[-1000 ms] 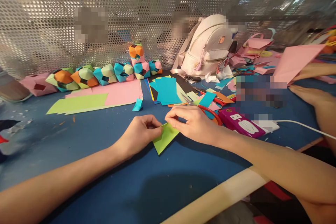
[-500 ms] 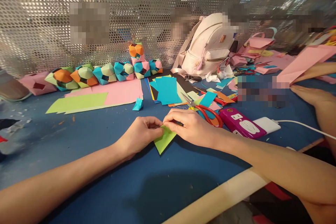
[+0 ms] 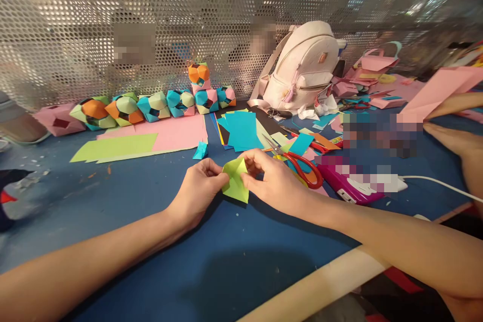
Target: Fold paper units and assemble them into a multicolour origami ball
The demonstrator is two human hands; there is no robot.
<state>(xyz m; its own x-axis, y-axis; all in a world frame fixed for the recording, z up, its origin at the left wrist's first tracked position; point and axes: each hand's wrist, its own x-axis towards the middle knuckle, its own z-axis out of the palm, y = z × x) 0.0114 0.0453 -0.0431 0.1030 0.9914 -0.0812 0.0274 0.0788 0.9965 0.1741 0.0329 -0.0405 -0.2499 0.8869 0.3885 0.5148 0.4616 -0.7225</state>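
A small square of light green paper (image 3: 236,186) with creases across it is held just over the blue table (image 3: 162,266). My left hand (image 3: 199,188) pinches its left edge between thumb and fingers. On the opposite side, my right hand (image 3: 269,181) grips the right edge, thumb in front. Beyond my hands lies a small folded blue paper piece (image 3: 200,150). Red-handled scissors (image 3: 306,168) rest right behind my right hand, blades pointing away to the left.
Several folded paper balls (image 3: 153,106) line the back by the perforated metal screen (image 3: 215,5). Pink and green sheets (image 3: 181,133), blue paper squares (image 3: 242,131), a white backpack (image 3: 305,70) and a purple power bank (image 3: 349,181) lie around. Another person's hand (image 3: 449,136) is at right.
The green paper has gone from a folded, downward-pointing triangle to an opened, creased square. My hands have moved slightly apart to its two sides.
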